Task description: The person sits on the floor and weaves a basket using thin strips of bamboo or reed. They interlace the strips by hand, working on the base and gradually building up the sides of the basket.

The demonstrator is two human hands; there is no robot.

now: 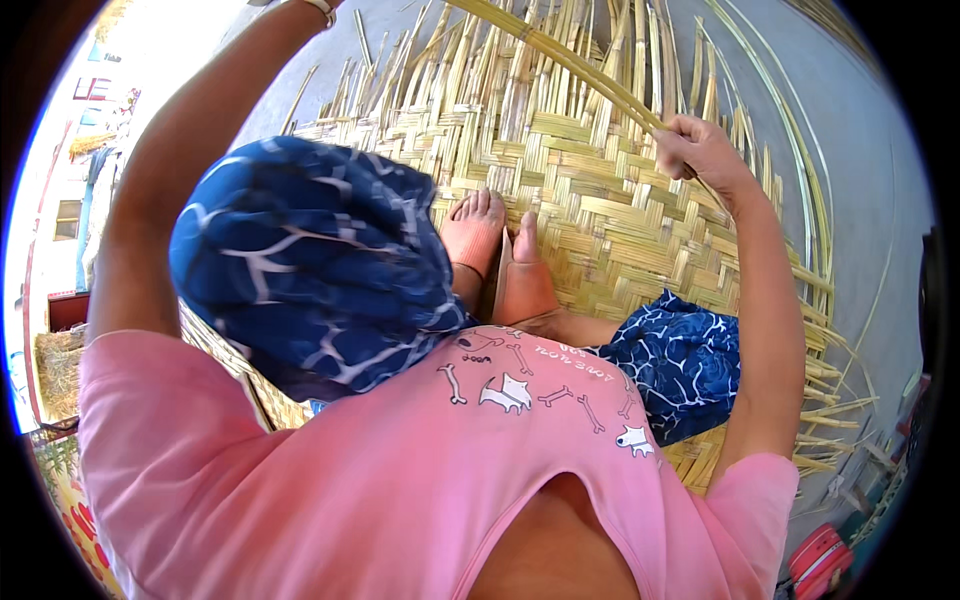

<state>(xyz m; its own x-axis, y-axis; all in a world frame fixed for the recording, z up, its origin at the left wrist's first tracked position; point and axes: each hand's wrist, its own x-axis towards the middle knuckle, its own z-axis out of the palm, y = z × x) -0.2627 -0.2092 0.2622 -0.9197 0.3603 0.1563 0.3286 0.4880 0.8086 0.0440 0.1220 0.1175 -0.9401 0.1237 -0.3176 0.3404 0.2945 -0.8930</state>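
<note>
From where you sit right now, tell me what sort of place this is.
Probably an informal weaving spot, perhaps a yard or porch: a broad yellow-green mat of flat woven strips lies on a smooth grey floor, and a straw-coloured heap shows in bright light at the left edge.

And here's the woven mat, straw yellow mixed with pale green, its flat bands stepping across in a zigzag weave! Over it, the long strip shows golden yellow with a hint of olive. Out on the right, loose strips go a cooler, yellowish green against the blue-grey floor. Now the trousers: deep blue, crackled all over with white, branching lines. Up front, the shirt is plain pink at the sleeves, its chest dotted with white dogs and dark-outlined bones. Lower right, a flash of pinkish red from a small object!
</note>
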